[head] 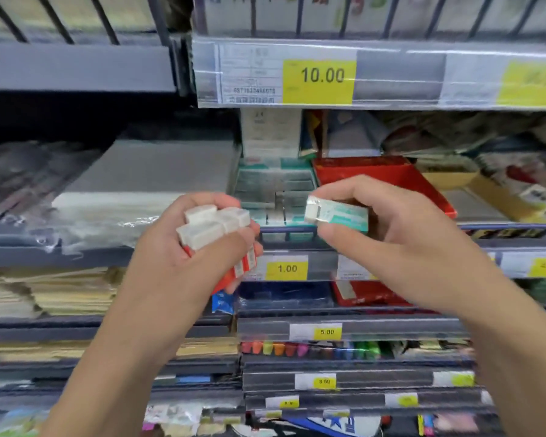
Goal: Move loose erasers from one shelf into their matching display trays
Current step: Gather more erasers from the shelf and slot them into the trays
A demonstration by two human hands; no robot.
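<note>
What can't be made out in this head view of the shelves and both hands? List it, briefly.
- Red-sleeved white erasers in the left hand: exact count hidden by fingers and palm.
- Green-sleeved white eraser pinched by the right hand: sleeve print blurred.
- Green display tray: its contents are blurred, and its front is partly behind both hands.
- Red display tray: whether it holds anything is hidden by the right hand.
- Far-right yellow price label: blurred, cut by the edge.

Left hand (199,247) grips eraser bundle (216,230); right hand (401,238) grips single eraser (336,214); trays (278,190) behind, between hands.
</note>
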